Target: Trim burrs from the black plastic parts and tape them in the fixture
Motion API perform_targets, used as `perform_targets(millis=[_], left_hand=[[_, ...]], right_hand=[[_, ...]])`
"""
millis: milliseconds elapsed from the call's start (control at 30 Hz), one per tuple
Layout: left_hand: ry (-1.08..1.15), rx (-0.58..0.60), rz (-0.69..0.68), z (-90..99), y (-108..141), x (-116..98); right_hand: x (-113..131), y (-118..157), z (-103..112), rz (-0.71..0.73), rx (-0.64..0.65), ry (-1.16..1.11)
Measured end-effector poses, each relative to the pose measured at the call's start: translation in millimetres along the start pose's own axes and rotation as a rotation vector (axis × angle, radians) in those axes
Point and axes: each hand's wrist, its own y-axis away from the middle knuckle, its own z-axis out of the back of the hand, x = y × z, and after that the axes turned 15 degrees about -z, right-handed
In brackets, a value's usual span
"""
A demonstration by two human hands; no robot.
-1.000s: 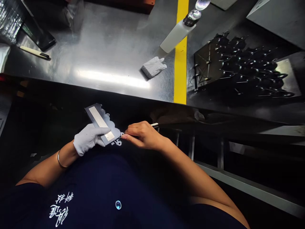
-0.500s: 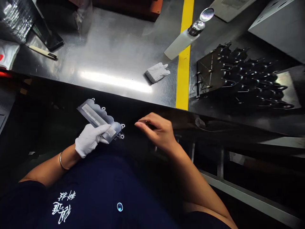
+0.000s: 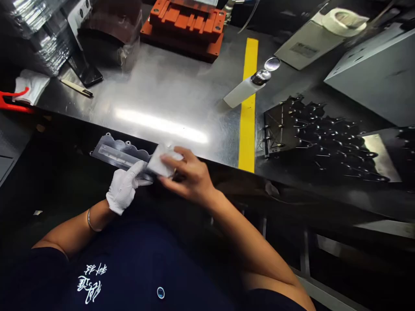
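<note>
Got a grey metal-looking plate with scalloped edge and pale strip (image 3: 112,155) pinched by one end in the white-gloved left grip (image 3: 122,190), just this side of the shiny steel tabletop's (image 3: 181,95) near edge. Also clutching a folded white cloth-like wad (image 3: 155,162) in the bare right grip (image 3: 193,177), at that same end, too blurry to tell if touching. Could maybe lose the plate to a hard push, pinching only one end, or snag the wad on the eyelet tabs (image 3: 128,143).
</note>
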Motion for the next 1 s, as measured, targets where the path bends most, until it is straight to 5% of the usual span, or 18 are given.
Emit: perform_targets(millis=[33,100,200,300,433,567,667,833,1000], left_hand=[[-0.042,0.008,-0.031,1.5,-2.6,0.6],[-0.070,0.038,-0.025,3.9,-6.2,2.1],[-0.014,0.037,0.051,4.7,-7.4,1.9],[0.032,0.015,0.069,2.6,-4.2,-2.6],[0.249,0.100,0.125,-0.5,3.7,-10.6],[0.394,0.133,0.200,1.6,8.2,-10.6],[0.431,0.119,0.268,7.1,6.9,-6.1],[0.440,0.209,0.501,17.6,0.7,-0.3],[0.596,0.334,0.816,19.3,-4.3,3.6]], right_hand=[[15.3,12.6,-2.5,0.101,0.084,0.029],[32.8,29.2,-4.2,0.085,0.053,0.106],[33.6,32.8,-0.6,0.085,0.058,0.187],[11.5,18.1,7.1,0.106,0.079,0.176],[-46.4,-16.5,20.7,-0.210,-0.226,0.147],[-73.0,-31.5,30.3,-0.320,-0.288,0.252],[-46.3,-16.1,32.3,-0.303,-0.268,0.261],[7.7,23.8,28.3,0.049,0.100,0.082],[17.9,46.2,19.8,0.198,0.073,-0.028]])
